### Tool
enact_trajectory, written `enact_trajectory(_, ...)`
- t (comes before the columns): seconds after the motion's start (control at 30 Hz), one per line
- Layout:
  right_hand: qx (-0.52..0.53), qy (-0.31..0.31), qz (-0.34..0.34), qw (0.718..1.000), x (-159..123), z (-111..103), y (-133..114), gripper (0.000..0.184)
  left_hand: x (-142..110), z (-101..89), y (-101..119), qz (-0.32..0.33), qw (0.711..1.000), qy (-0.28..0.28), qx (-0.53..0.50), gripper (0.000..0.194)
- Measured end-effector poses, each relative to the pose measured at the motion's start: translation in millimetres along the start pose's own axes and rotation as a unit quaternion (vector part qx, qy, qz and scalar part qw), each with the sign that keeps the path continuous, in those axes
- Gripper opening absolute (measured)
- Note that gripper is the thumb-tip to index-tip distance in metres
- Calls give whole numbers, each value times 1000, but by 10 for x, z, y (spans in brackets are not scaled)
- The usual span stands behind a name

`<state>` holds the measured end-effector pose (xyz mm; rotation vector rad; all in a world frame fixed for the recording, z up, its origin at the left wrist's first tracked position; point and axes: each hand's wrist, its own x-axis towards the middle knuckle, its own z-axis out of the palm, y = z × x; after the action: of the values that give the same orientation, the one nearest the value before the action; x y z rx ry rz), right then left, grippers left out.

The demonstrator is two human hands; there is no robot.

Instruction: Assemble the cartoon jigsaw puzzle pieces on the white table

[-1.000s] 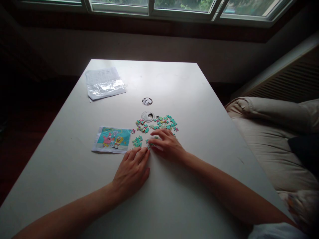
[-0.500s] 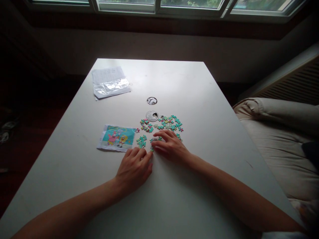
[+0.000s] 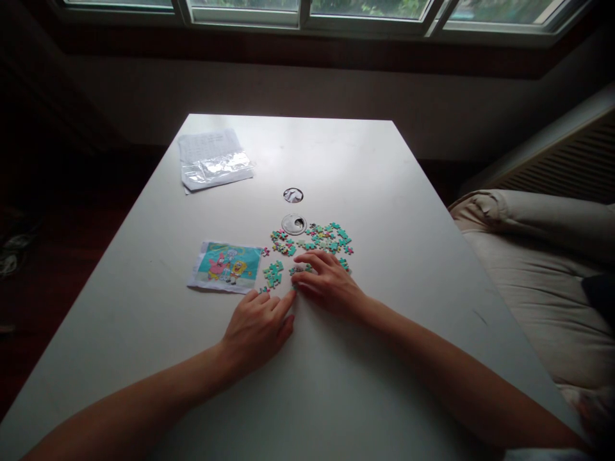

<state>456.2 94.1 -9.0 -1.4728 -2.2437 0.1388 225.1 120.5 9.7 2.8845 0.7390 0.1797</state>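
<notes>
My left hand (image 3: 259,325) lies low over the table, its index finger stretched toward a small puzzle piece (image 3: 294,286) and its thumb apart. My right hand (image 3: 329,283) rests on the right side of the same spot, fingers bent and spread above a few jigsaw pieces (image 3: 298,271); its thumb is mostly hidden. The two hands nearly meet at the fingertips. A green cluster of puzzle pieces (image 3: 273,274) lies just beyond my left hand. More loose pieces show by the left knuckles (image 3: 264,290). The picture sheet (image 3: 225,266) with cartoon figures lies to the left.
Mixed puzzle pieces (image 3: 331,237) spread beyond my right hand, with a smaller heap (image 3: 282,243) beside them. Two round fittings, a near one (image 3: 288,224) and a far one (image 3: 293,194), are set in the white table (image 3: 365,166). Paper and a clear plastic bag (image 3: 216,168) lie at the back left.
The fingers of my left hand have drawn back slightly, uncovering pieces by the knuckles, while the index finger stays stretched out. My right hand has barely moved.
</notes>
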Motion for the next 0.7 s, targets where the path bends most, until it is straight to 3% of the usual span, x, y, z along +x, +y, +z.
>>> enact_trajectory(0.7,14,22,9,1000,-22,44,37,11,-12,6,3,18,999,21,18,39)
